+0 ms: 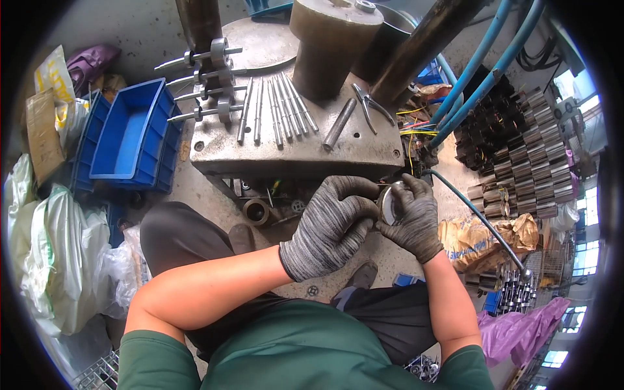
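The round part (pixel 390 207) is showing a pale grey face and a darker rim, and gloved fingers are hiding much of its outline. It is sitting tilted in the grasp of the right hand (pixel 416 218), while the left hand (pixel 328 224) is curling its fingers at the left edge. The part is staying off the bench (pixel 377 149), before its near edge, toward the right corner.

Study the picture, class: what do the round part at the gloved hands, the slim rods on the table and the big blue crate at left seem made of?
Round part: probably metal, smooth and grey, though largely covered by fingers. Slim rods: likely steel, bright finish, judging by their silvery highlights. Blue crate: apparently moulded plastic, semi-gloss, with even colour and ribbed walls.
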Tool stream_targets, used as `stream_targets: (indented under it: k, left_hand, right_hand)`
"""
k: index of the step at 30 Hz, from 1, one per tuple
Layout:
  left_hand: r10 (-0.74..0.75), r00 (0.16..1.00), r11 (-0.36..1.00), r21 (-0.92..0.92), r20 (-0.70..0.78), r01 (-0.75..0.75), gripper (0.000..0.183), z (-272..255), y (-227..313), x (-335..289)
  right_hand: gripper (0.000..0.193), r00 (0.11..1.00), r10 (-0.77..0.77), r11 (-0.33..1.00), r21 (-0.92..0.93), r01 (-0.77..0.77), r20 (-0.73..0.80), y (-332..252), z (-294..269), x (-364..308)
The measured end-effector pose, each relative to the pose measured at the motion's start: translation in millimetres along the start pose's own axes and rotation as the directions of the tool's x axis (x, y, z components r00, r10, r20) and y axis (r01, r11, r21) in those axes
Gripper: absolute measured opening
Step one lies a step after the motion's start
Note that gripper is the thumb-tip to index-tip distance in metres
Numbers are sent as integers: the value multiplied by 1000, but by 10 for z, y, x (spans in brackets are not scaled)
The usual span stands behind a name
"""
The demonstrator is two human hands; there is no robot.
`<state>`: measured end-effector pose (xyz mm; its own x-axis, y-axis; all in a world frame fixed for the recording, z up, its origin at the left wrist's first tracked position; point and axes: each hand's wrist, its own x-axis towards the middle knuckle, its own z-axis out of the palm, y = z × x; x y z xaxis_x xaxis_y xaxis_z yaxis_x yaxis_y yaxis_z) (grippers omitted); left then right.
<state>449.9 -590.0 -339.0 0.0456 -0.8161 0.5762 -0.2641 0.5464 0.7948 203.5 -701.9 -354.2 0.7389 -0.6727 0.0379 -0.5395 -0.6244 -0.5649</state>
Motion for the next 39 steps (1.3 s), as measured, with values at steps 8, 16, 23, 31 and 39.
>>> stream_targets:
  k: [8,16,23,31,39]
  left_hand:
    - [-32,930,975,217,365,-52,50,170,-19,-149]
    - [138,844,915,259,519,-309,72,408,8,-206]
    - [194,817,910,211,544,-356,58,458,-44,-267]
    - [209,742,899,173,637,-402,66,409,3,-260]
    - [206,763,841,288,613,-458,23,92,105,-67]
  right_hand:
    - [62,912,261,-361,908,-213,318,-232,247,-205]
    - [69,876,202,-604,760,-241,438,-351,329,-246]
    - [83,845,115,-574,729,-373,523,-236,333,-249]
    - [108,898,27,-375,837,-399,440,-222,195,-194]
    - [116,962,89,-200,951,-237,258,-604,27,-99]
